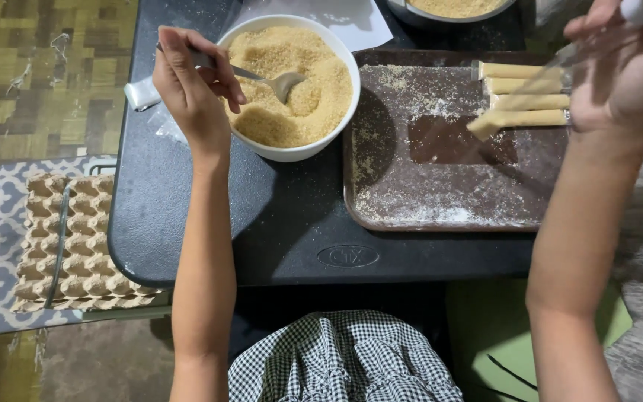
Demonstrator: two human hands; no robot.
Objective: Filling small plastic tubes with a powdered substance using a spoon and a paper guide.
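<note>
My left hand (190,83) grips a metal spoon (277,80) whose bowl rests in the golden crumbs filling a white bowl (336,126) on a black table. My right hand (619,71), blurred at the top right, holds a fork-like utensil (560,59) with a pale breaded stick (489,125) tilted over a brown tray (448,219). The tray is dusted with white flour and crumbs. Three breaded sticks (522,85) lie side by side at the tray's far right corner.
A cardboard egg tray (76,238) lies on a patterned mat at the left, below the black table (262,238). A second crumb dish (452,9) and white paper (359,22) sit at the back. My checkered clothing (344,361) shows at the bottom.
</note>
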